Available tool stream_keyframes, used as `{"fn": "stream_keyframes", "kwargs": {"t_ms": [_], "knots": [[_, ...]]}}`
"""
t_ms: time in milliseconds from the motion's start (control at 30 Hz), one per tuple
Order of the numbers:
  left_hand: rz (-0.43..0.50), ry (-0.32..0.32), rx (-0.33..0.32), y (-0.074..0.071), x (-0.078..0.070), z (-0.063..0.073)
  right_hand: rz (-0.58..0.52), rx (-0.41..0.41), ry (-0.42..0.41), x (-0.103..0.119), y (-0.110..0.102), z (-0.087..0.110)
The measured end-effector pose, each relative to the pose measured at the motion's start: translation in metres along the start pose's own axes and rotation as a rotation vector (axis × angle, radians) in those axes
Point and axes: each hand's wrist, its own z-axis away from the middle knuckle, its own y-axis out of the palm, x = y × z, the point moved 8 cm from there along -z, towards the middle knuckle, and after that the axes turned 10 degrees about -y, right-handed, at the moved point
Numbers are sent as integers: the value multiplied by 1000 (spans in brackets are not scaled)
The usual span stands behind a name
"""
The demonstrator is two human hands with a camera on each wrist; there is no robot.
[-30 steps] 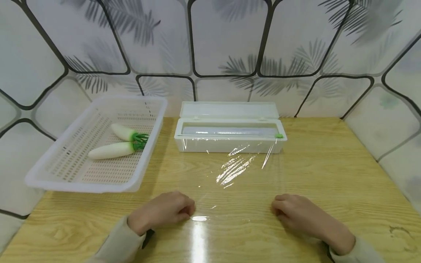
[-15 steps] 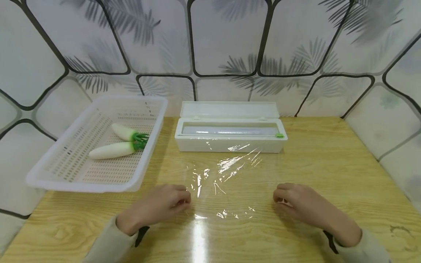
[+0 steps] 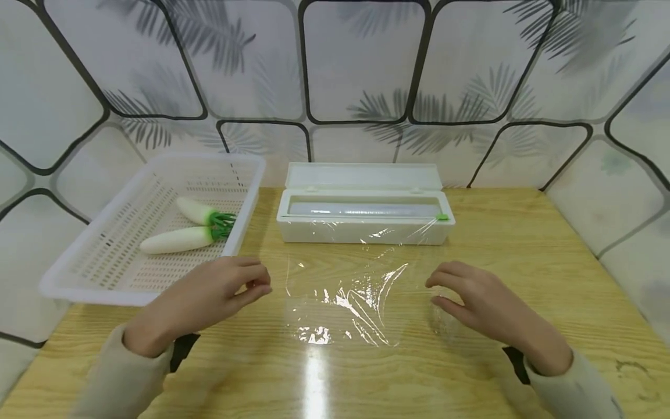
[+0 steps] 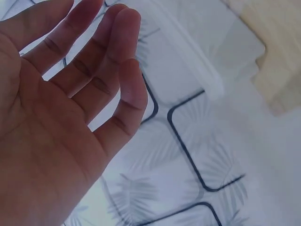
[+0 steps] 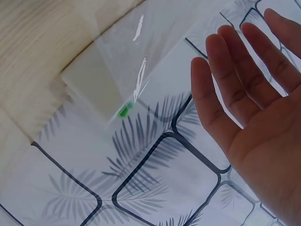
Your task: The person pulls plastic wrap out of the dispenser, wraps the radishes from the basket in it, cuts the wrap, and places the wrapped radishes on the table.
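Observation:
Clear plastic wrap (image 3: pixel 345 308) spreads over the table from the front of a white wrap dispenser box (image 3: pixel 366 233), whose lid stands raised and whose roll lies inside. A green cutter slider (image 3: pixel 442 217) sits at the box's right end, also in the right wrist view. My left hand (image 3: pixel 209 297), fingers loosely bent and holding nothing, is left of the wrap, overlapping the basket's front right corner in the head view. Near the wrap's right edge is my right hand (image 3: pixel 478 299), its fingers and thumb apart. Both palms (image 4: pixel 47 132) (image 5: pixel 268 146) look bare in the wrist views.
A white plastic basket (image 3: pixel 57 285) stands at the left, with two white radishes (image 3: pixel 178 240) with green tops in it. Patterned wall covering (image 3: pixel 361 64) rises behind the wooden table (image 3: pixel 534 244).
Both hands have let go of the wrap's near edge. The left hand has moved left and away toward the basket; the right has moved slightly forward. The wrap now lies slack and wrinkled.

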Motion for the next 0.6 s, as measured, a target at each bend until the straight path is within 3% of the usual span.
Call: {"fn": "stream_keyframes", "kwargs": {"t_ms": [267,600], "knots": [[-58,-41,-58,-35,22,1,17,-44,-26,3,-2,-18],[-41,-209,-19,-62,64,-1,-7,-52,-40,1,-2,-44]]}}
